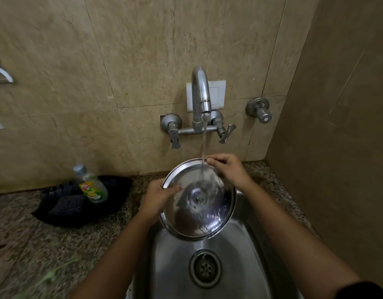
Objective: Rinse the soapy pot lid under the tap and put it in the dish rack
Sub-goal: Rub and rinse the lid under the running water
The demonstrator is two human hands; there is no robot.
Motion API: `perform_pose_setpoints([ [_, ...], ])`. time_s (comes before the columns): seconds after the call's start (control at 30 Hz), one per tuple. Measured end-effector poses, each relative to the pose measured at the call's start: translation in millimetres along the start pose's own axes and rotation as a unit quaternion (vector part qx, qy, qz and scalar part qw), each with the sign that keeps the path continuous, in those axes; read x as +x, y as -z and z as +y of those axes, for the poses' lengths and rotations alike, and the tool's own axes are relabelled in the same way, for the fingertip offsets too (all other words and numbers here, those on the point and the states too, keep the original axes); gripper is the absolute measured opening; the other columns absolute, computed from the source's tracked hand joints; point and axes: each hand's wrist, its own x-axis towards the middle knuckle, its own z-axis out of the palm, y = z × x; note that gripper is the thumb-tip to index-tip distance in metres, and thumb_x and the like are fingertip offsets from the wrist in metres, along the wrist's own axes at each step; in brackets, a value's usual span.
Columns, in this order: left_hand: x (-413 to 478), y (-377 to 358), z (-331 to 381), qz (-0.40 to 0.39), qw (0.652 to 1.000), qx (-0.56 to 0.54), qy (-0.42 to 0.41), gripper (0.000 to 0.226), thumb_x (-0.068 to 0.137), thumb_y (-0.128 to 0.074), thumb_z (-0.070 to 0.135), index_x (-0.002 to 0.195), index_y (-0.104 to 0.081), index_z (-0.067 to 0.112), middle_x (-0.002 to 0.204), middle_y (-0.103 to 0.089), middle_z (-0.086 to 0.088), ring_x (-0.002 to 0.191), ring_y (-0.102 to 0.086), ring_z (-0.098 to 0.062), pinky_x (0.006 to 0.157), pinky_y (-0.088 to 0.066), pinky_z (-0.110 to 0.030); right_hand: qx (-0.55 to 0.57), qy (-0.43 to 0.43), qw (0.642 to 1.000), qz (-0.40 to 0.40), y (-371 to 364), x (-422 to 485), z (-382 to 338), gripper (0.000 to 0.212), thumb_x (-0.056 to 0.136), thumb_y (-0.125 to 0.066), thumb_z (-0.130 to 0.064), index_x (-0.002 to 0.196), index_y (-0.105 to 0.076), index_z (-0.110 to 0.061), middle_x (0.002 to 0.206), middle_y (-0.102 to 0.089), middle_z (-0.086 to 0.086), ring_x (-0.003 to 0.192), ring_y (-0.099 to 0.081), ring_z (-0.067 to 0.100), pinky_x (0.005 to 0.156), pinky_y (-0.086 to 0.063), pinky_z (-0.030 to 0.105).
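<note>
Both hands, left hand [159, 196] and right hand [226, 169], gripped the round shiny steel pot lid [199, 201] tilted under the curved silver tap [200, 91], so water could run off into the steel sink [240, 266].

glossy steel pot lid [208, 221], speckled stone counter [35, 238]

I hold the round stainless-steel pot lid [199, 199] tilted over the steel sink [240, 255], my left hand [159, 198] gripping its left rim, my right hand [226, 169] pinching the far rim. Water from the curved chrome wall tap [200, 91] runs over it. A green dish-soap bottle [92, 185] rests on a black tray [82, 203] at left.
</note>
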Motion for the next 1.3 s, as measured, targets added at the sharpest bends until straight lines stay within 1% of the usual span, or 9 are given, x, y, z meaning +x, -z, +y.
perform_pose_setpoints([
  [0.13,11.6,-7.2,16.6,-0.096,0.982,0.157,-0.054,0.013,0.076,-0.076,0.013,0.066,-0.069,0.016,0.067,-0.066,-0.005,0.062,-0.058,-0.013,0.059,-0.044,-0.026,-0.098,0.080,0.989,-0.079,-35.3,-3.1,-7.9,0.017,0.087,-0.066,-0.013,0.101,-0.073,-0.008,0.090,-0.070,-0.006,0.089,-0.064,0.010,0.083,-0.050,0.025],
  [0.43,11.7,2.2,-10.9,0.034,0.997,0.040,-0.050,0.025,0.077,-0.076,0.019,0.079,-0.071,-0.006,0.073,-0.070,-0.015,0.067,-0.060,-0.019,0.065,-0.049,-0.036,0.022,-0.008,1.000,0.018,-5.8,-0.6,8.8,0.019,0.085,-0.067,-0.010,0.091,-0.073,-0.027,0.091,-0.074,-0.008,0.094,-0.068,0.015,0.094,-0.053,0.044],
  [0.57,5.7,-15.0,1.0,-0.015,0.993,0.071,-0.089,0.008,0.079,-0.073,0.011,0.072,-0.074,0.009,0.062,-0.068,0.003,0.059,-0.057,-0.005,0.058,-0.046,-0.025,-0.107,0.091,0.986,-0.085,-34.6,-1.3,-11.2,0.015,0.084,-0.070,-0.019,0.097,-0.075,-0.024,0.094,-0.074,-0.004,0.091,-0.068,0.013,0.082,-0.054,0.032],
  [0.63,4.2,-17.0,0.2,-0.014,0.993,0.067,-0.095,0.011,0.080,-0.072,0.012,0.075,-0.074,0.002,0.068,-0.071,-0.011,0.065,-0.058,-0.012,0.062,-0.046,-0.030,-0.153,0.121,0.975,-0.110,-36.3,2.2,-16.1,0.015,0.083,-0.071,-0.022,0.096,-0.076,-0.026,0.092,-0.074,-0.006,0.088,-0.068,0.010,0.079,-0.054,0.030],
  [0.7,2.0,-12.3,-2.6,0.017,0.997,0.021,-0.071,0.020,0.079,-0.074,0.015,0.083,-0.073,-0.004,0.078,-0.072,-0.023,0.069,-0.061,-0.019,0.066,-0.050,-0.036,-0.085,0.075,0.990,-0.082,-22.2,1.8,-14.7,0.016,0.083,-0.070,-0.018,0.098,-0.075,-0.022,0.095,-0.074,-0.005,0.091,-0.068,0.009,0.082,-0.054,0.027],
  [0.8,-5.3,-1.8,-7.0,0.073,0.994,-0.079,-0.012,0.011,0.080,-0.072,0.012,0.086,-0.075,0.004,0.083,-0.075,-0.015,0.073,-0.067,-0.023,0.070,-0.055,-0.036,0.044,0.010,0.999,0.012,4.1,-4.9,-4.1,0.018,0.084,-0.067,-0.008,0.102,-0.071,-0.010,0.090,-0.072,0.003,0.080,-0.068,0.006,0.076,-0.053,0.023],
  [0.9,-5.9,0.5,2.0,0.033,0.997,-0.063,-0.004,0.008,0.080,-0.070,0.007,0.087,-0.074,0.004,0.082,-0.073,-0.015,0.075,-0.067,-0.024,0.066,-0.054,-0.029,0.041,0.019,0.998,0.031,-2.2,-8.0,-4.4,0.021,0.086,-0.064,-0.003,0.106,-0.069,-0.002,0.091,-0.071,0.005,0.077,-0.066,-0.003,0.075,-0.053,0.019],
  [1.03,9.3,-7.1,18.4,-0.081,0.988,0.118,-0.061,0.010,0.079,-0.072,0.008,0.081,-0.074,-0.001,0.073,-0.069,-0.014,0.068,-0.060,-0.018,0.064,-0.047,-0.031,-0.034,0.052,0.995,-0.077,-39.4,-8.7,-12.5,0.014,0.082,-0.069,-0.006,0.096,-0.073,-0.005,0.089,-0.073,0.006,0.085,-0.070,0.019,0.081,-0.056,0.030],
  [1.3,5.9,6.1,4.9,0.000,1.000,-0.017,-0.012,0.016,0.081,-0.071,0.010,0.087,-0.073,-0.005,0.083,-0.072,-0.025,0.073,-0.063,-0.026,0.069,-0.051,-0.036,0.071,-0.039,0.996,0.046,-2.8,-0.2,3.9,0.013,0.079,-0.073,-0.011,0.078,-0.075,-0.024,0.073,-0.074,-0.005,0.073,-0.068,0.010,0.076,-0.053,0.034],
])
